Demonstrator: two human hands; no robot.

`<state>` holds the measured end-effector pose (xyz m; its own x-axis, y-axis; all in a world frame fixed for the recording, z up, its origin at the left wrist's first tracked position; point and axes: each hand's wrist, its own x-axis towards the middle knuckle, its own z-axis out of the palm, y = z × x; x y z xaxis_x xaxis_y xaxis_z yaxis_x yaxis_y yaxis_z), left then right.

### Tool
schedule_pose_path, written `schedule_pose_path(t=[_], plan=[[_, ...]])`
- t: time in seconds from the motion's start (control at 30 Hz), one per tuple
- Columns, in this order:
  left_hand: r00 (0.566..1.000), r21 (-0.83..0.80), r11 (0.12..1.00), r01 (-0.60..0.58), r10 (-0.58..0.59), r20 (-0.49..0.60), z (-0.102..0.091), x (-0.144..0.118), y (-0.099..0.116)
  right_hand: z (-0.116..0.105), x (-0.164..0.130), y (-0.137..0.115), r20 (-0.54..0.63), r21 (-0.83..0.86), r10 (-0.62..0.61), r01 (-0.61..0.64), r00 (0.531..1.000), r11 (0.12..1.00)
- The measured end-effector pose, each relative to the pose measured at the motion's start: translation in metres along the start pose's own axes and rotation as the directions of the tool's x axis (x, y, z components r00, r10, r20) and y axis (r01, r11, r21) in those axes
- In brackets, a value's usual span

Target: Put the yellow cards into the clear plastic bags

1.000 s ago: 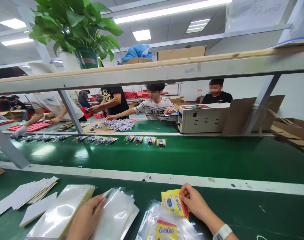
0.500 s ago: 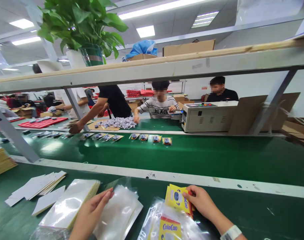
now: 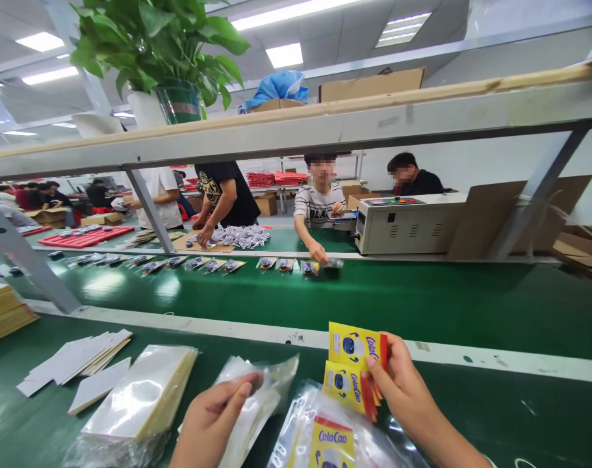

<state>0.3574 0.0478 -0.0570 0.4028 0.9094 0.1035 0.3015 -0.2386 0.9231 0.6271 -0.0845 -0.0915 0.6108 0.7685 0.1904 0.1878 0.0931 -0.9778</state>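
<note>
Right hand (image 3: 405, 387): closed, thumb over fingers, pinching a small fan of yellow ColaCao cards (image 3: 355, 370) by their red right edge. Cards are held upright, clear of the green worktable (image 3: 495, 416), top card offset above the lower ones. Left hand (image 3: 212, 416): thumb and fingers closed on a clear plastic bag (image 3: 257, 403), lifted at its near end off the loose pile. Directly below the cards lies a bagged ColaCao card (image 3: 327, 445). Left of the left hand: stack of clear bags (image 3: 144, 390).
</note>
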Motion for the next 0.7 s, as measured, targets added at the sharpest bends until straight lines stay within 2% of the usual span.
schedule_pose_path(t=[0.07,0.13,0.23,0.3,0.4,0.57,0.63,0.7], plan=[[0.999,0.003,1.0,-0.009,0.009,0.032,0.01,-0.005,0.004,0.007,-0.005,-0.017,-0.008,0.132,-0.142,0.142,0.99,0.981],[0.999,-0.018,1.0,-0.016,0.017,0.051,0.018,-0.009,0.007,0.013,-0.01,-0.028,-0.022,0.194,-0.275,0.274,0.961,0.942],[0.997,-0.033,0.998,-0.048,0.05,0.059,0.025,-0.014,0.011,0.024,-0.016,-0.032,-0.075,0.174,-0.453,0.458,0.889,0.871],[0.997,-0.032,0.997,-0.066,0.068,0.041,0.027,-0.016,0.012,0.029,-0.019,-0.031,-0.06,0.11,-0.543,0.547,0.837,0.83],[0.994,-0.008,0.994,-0.108,0.108,0.021,0.025,-0.018,0.011,0.03,-0.017,-0.031,0.045,0.007,-0.646,0.647,0.762,0.763],[0.991,0.028,0.993,-0.116,0.115,0.062,0.021,-0.016,0.006,0.023,-0.009,-0.042,0.292,-0.052,-0.788,0.831,0.542,0.553],[0.992,0.022,0.994,-0.107,0.105,0.063,0.021,-0.015,0.006,0.024,-0.008,-0.048,0.337,-0.108,-0.796,0.86,0.503,0.498],[0.991,0.021,0.994,-0.11,0.108,0.081,0.022,-0.015,0.008,0.029,-0.008,-0.052,0.386,-0.193,-0.772,0.863,0.504,0.467]])
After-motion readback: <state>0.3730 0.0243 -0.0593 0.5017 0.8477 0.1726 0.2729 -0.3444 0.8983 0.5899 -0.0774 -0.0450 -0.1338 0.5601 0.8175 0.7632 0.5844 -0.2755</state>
